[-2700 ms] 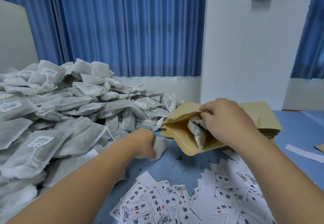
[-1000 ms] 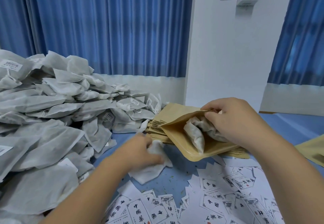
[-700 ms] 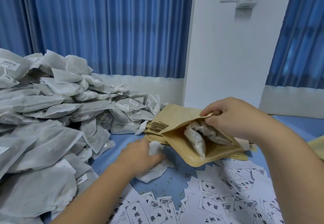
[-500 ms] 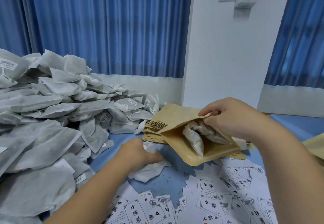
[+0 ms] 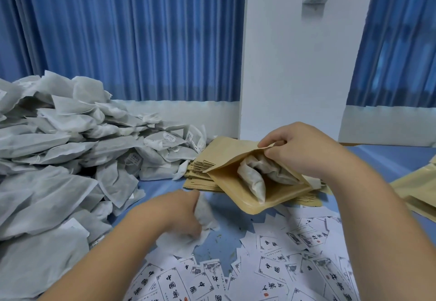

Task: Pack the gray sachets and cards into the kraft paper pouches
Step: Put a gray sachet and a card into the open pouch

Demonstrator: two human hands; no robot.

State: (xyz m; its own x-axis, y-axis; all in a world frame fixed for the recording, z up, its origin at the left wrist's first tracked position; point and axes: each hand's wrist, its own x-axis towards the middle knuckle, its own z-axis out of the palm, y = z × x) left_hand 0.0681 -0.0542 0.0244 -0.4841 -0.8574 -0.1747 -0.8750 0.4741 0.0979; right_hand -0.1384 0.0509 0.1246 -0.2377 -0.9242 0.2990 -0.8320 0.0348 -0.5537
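My right hand (image 5: 304,152) pinches the upper lip of an open kraft paper pouch (image 5: 236,187), holding its mouth apart above a stack of flat pouches (image 5: 200,175). Gray sachets (image 5: 253,178) stick out of the mouth. My left hand (image 5: 174,211) grips a crumpled gray sachet (image 5: 205,213) just above the blue table, left of and below the pouch. A large heap of gray sachets (image 5: 70,159) fills the left side. White printed cards (image 5: 271,265) lie scattered in front.
The table has a blue top (image 5: 221,237). More kraft pouches (image 5: 417,190) lie at the right edge. A white wall column (image 5: 290,65) and blue curtains (image 5: 132,34) stand behind the table.
My left hand has gathered the loose sachet from flat on the table into a tighter grip. My right hand keeps the pouch mouth apart; the view has shifted slightly.
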